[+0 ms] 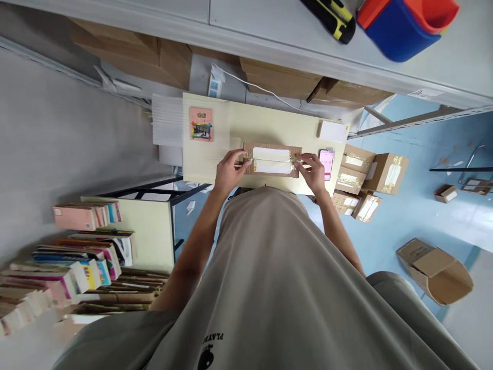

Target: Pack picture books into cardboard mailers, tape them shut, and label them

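Note:
A flat cardboard parcel lies on the pale table in front of me, with white labels or paper on its top. A strip of clear packing tape runs lengthwise across its middle. At the strip's left end, my left hand is closed, thumb and fingertips on the tape over the parcel's edge. My right hand pinches the opposite end in the same way. Whether the tape ends are stuck down beneath the fingers is hidden.
A pink book lies left on the table. To the right are a phone and a white-topped box. A shelf overhead carries a cutter and tape dispenser. Stacked cartons stand right, books left.

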The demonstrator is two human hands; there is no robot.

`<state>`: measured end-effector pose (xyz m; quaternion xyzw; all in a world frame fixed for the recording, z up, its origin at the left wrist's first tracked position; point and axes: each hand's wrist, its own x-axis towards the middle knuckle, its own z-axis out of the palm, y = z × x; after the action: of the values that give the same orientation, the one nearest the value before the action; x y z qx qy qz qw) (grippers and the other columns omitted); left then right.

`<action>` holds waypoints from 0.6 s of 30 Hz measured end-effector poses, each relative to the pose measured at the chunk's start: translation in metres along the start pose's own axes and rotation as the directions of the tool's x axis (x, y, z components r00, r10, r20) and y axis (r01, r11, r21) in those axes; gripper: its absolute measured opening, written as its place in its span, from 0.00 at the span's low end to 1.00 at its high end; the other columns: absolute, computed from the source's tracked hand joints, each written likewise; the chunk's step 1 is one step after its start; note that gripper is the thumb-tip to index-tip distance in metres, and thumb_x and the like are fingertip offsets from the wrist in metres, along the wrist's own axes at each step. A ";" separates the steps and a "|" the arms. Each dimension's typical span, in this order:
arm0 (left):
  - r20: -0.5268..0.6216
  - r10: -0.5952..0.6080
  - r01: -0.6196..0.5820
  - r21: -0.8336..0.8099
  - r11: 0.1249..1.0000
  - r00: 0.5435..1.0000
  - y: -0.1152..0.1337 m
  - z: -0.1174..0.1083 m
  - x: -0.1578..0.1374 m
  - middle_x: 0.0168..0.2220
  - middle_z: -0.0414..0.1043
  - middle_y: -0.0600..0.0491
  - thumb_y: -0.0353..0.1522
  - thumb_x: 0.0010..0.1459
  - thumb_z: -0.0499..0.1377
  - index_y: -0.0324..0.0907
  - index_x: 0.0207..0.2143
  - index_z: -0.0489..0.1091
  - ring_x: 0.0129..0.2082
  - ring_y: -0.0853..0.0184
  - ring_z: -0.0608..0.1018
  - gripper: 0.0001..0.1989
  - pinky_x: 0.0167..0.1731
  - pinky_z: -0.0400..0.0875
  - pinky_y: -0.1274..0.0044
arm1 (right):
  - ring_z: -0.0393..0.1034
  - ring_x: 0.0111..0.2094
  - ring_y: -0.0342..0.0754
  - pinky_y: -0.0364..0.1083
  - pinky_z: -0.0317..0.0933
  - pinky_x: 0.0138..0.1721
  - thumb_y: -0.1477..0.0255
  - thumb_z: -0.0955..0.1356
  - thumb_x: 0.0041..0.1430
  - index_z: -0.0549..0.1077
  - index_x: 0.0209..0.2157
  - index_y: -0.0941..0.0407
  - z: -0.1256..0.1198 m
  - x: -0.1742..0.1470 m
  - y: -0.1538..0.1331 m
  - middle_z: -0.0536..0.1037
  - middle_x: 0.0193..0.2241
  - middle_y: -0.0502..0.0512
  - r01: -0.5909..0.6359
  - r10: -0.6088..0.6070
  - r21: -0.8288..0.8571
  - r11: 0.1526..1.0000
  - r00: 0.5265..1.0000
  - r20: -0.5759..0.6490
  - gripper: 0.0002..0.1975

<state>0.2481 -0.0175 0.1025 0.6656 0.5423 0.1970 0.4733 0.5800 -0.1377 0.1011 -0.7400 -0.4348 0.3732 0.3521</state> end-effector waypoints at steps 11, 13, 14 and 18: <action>-0.144 -0.125 0.114 -0.083 0.990 0.982 -0.007 0.019 0.005 0.66 0.87 0.46 0.36 0.69 0.74 0.47 0.57 0.88 0.53 0.56 0.92 0.15 0.62 0.87 0.64 | 0.83 0.54 0.59 0.59 0.87 0.49 0.30 0.76 0.62 0.91 0.53 0.43 0.010 0.001 0.008 0.84 0.59 0.60 -0.078 0.083 0.153 0.985 0.996 -0.027 0.35; -0.166 -0.156 0.139 -0.110 0.984 0.974 -0.008 0.022 0.004 0.66 0.87 0.46 0.38 0.70 0.74 0.47 0.57 0.89 0.55 0.55 0.92 0.15 0.63 0.87 0.63 | 0.82 0.55 0.59 0.59 0.87 0.52 0.30 0.77 0.61 0.91 0.54 0.43 0.013 0.001 0.011 0.84 0.59 0.60 -0.081 0.088 0.179 0.980 0.996 -0.032 0.36; -0.178 -0.168 0.148 -0.121 0.981 0.970 -0.008 0.023 0.003 0.65 0.88 0.46 0.39 0.70 0.74 0.47 0.56 0.89 0.55 0.54 0.92 0.15 0.64 0.87 0.62 | 0.82 0.55 0.59 0.60 0.86 0.53 0.30 0.77 0.61 0.91 0.54 0.44 0.014 0.001 0.013 0.83 0.59 0.61 -0.083 0.090 0.185 0.979 0.995 -0.030 0.36; -0.208 -0.178 0.145 -0.165 0.976 0.962 -0.010 0.027 0.002 0.62 0.89 0.47 0.44 0.70 0.74 0.48 0.53 0.90 0.61 0.49 0.90 0.15 0.67 0.86 0.57 | 0.82 0.57 0.60 0.62 0.84 0.60 0.29 0.75 0.61 0.91 0.53 0.44 0.018 0.003 0.018 0.83 0.58 0.60 -0.064 0.071 0.186 0.980 0.997 -0.029 0.37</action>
<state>0.2640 -0.0275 0.0808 0.5561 0.6281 0.2702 0.4725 0.5722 -0.1387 0.0764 -0.7249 -0.3667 0.4107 0.4140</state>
